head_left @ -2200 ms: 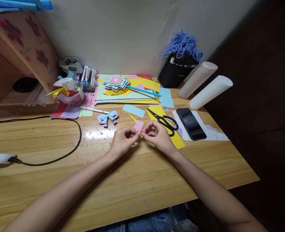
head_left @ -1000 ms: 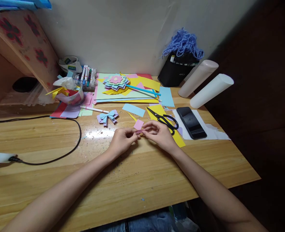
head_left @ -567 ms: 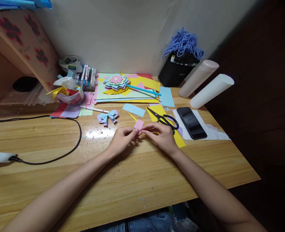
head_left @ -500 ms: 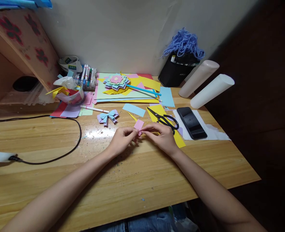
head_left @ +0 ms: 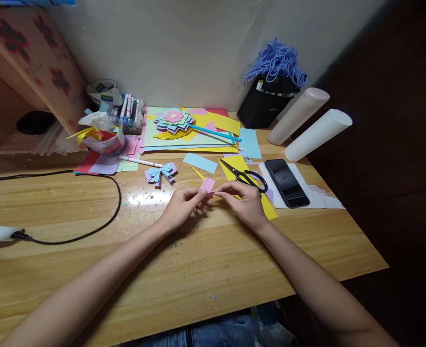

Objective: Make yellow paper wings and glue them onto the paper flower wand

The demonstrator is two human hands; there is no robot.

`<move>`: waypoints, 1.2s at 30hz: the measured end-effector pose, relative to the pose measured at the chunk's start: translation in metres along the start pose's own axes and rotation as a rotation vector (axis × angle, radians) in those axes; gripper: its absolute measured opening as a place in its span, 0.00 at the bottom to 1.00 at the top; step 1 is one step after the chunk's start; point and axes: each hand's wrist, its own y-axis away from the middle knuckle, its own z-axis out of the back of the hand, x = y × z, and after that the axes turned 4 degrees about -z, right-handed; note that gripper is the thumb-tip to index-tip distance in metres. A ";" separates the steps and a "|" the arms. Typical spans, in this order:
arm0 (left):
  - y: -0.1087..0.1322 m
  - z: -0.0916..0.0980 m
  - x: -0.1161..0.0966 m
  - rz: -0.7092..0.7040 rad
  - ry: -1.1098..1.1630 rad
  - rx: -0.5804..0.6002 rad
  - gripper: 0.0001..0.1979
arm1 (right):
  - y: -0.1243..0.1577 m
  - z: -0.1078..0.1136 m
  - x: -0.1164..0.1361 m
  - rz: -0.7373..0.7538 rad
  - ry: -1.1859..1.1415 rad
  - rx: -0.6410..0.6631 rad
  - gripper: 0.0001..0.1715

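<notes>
A small pink paper piece (head_left: 210, 193) is pinched between my two hands, seen almost edge-on as a thin strip. My left hand (head_left: 184, 207) grips its left end between thumb and fingers, and my right hand (head_left: 245, 202) holds the right end with thumb and forefinger. Just beyond the fingertips shows a pink paper rectangle (head_left: 208, 184); whether it joins the held piece, I cannot tell. Black-handled scissors (head_left: 247, 177) lie partly open by my right hand, over yellow paper (head_left: 268, 208). A blue-and-purple paper bow (head_left: 161, 174) rests beyond my left hand.
Behind are a layered paper flower (head_left: 174, 120) on coloured sheets, a marker (head_left: 140, 161) and a scrap tub (head_left: 106, 137). On the right stand a phone (head_left: 287, 183), two white cylinders (head_left: 317, 135) and a black pouch (head_left: 267, 106). A cable (head_left: 119, 202) curves at left.
The small pink piece between my fingers has turned more edge-on. My right fingertips have shifted slightly right, away from the left ones. The view has moved very little.
</notes>
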 end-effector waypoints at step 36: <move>0.001 -0.003 -0.005 -0.060 0.021 0.049 0.15 | 0.001 0.006 -0.002 0.389 0.234 0.088 0.07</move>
